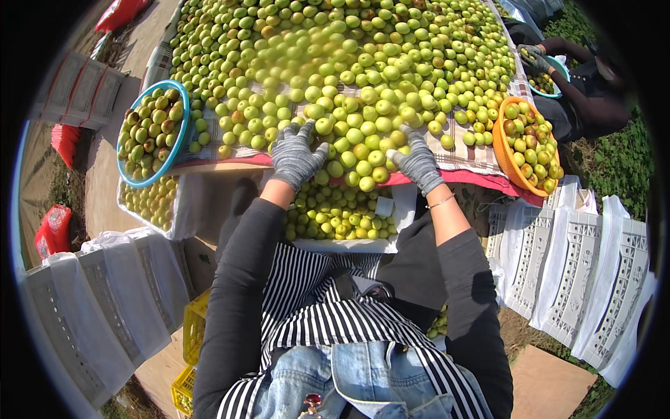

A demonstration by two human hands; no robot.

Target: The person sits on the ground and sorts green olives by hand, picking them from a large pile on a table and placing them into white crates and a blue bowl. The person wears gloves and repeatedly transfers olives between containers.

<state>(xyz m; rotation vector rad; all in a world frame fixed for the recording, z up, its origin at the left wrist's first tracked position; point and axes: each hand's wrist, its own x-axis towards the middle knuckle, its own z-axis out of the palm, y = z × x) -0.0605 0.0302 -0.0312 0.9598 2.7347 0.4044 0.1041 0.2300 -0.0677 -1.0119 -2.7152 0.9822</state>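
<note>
I see the left hand (pixel 296 155) and right hand (pixel 420 162), fingers spread loose, on both sides of green fruit (pixel 354 134) at the edge of the tabletop (pixel 466 159). A white box (pixel 347 246) of fruit sits below.

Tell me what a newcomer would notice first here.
The spread of round yellow-green fruit on the cloth-covered table comes first, with the grey-gloved left hand and right hand at its near edge. Next come a round blue basin at the near left corner and a round orange basket at the near right.
</note>
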